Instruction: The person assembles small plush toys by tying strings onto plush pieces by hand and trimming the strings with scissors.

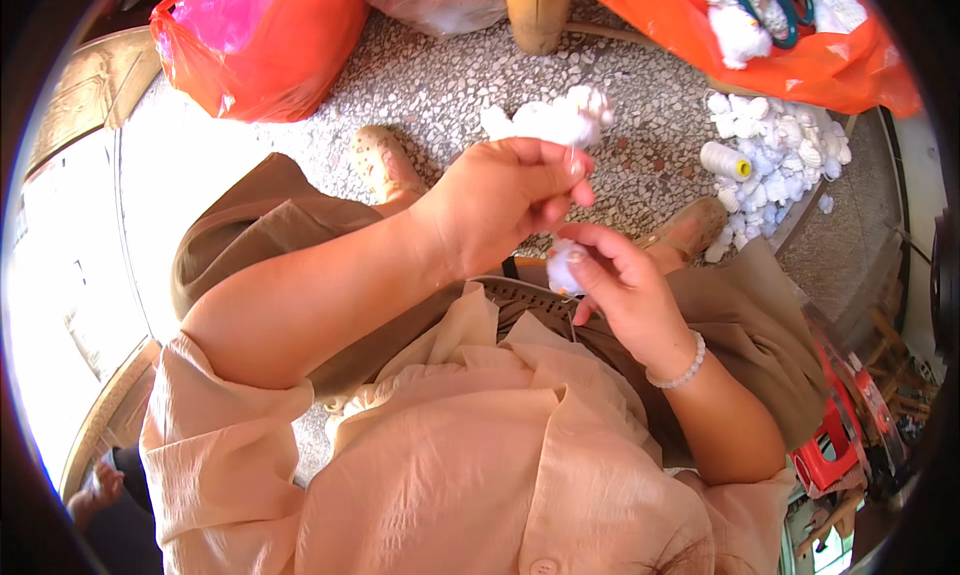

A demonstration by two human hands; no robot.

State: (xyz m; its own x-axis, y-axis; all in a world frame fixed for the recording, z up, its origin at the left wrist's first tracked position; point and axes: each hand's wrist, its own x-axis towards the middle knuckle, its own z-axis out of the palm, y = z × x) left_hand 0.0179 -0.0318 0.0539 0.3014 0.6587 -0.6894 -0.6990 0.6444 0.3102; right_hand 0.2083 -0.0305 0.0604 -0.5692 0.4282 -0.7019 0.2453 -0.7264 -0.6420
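Observation:
My left hand (500, 195) is raised over my lap in a pinch, its thumb pressed to the fingers. A thin pale thread shows at its fingertips; whether a needle is there too, I cannot tell. Just below and to the right, my right hand (625, 290) grips a small white fluffy piece (566, 268) with orange specks between thumb and fingers. The two hands are close together but apart. Beyond the left hand, white fluffy pieces (550, 120) lie in a short row, partly hidden by that hand.
A heap of small white pieces (780, 145) with a spool of white thread (725, 162) lies at right. An orange bag (640, 15) at upper right holds more white pieces and green-handled scissors (780, 15). Another orange bag (300, 55) stands at upper left. A red object (830, 445) is at lower right.

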